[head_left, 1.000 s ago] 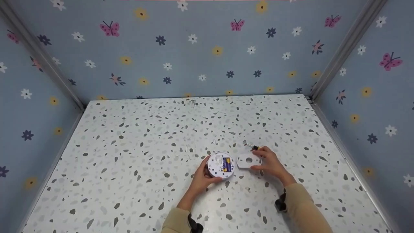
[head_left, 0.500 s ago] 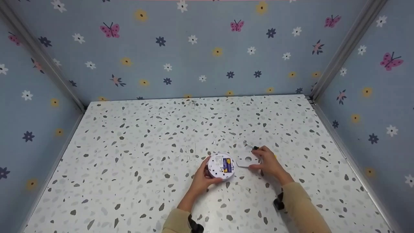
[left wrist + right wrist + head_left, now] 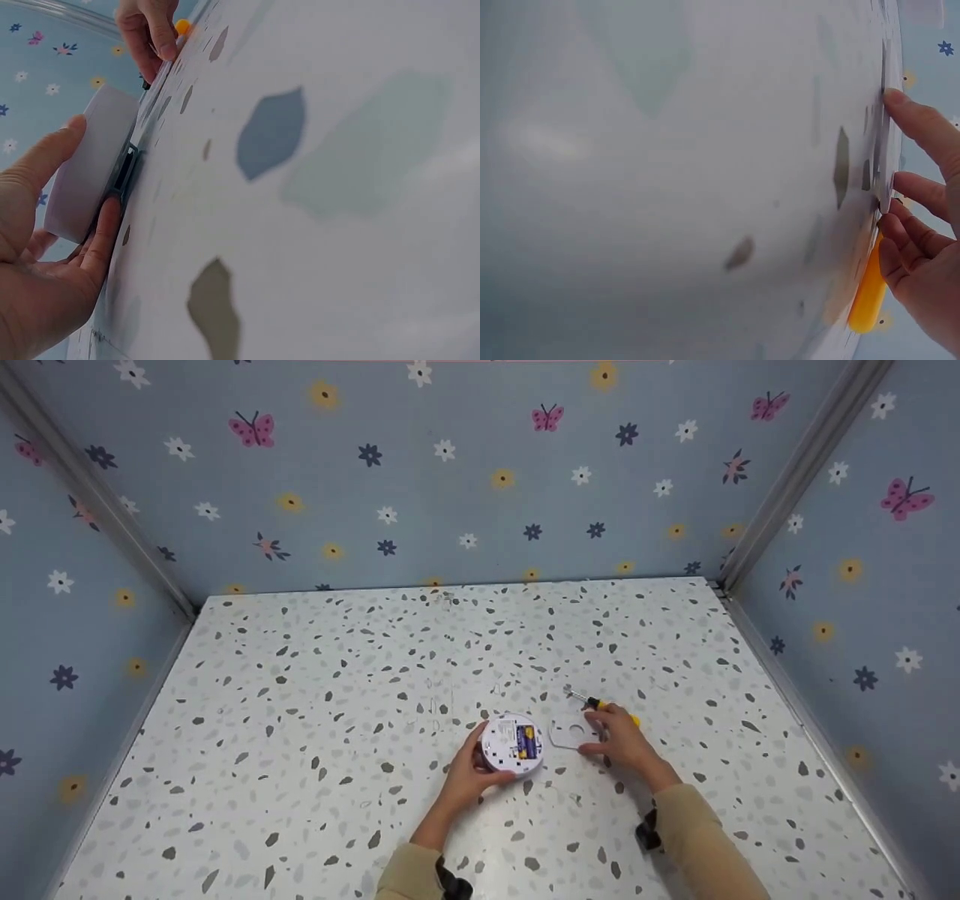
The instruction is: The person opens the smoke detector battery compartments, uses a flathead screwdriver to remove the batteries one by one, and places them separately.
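My left hand (image 3: 466, 776) holds a round white device (image 3: 512, 745), which looks like a smoke detector. Purple-and-yellow batteries and small slots show on its upturned face. In the left wrist view, thumb and fingers span the white casing (image 3: 94, 165), and a dark part shows underneath. To its right, my right hand (image 3: 622, 741) pinches a flat white mounting plate (image 3: 561, 734) with a round central hole, thumb and forefinger on its edges. Edge-on, the thin plate (image 3: 886, 150) lies close to the table. A screwdriver (image 3: 595, 703) lies just behind, its yellow handle (image 3: 868, 296) partly hidden by the right hand.
The white speckled tabletop (image 3: 300, 697) spreads around both hands. Blue flowered panels (image 3: 465, 472) enclose the back and both sides, with grey metal posts (image 3: 806, 472) at the corners.
The mounting plate has shifted a little under my right hand and looks flatter to the table. More of the screwdriver's yellow handle shows now. My left hand and the round device stay put.
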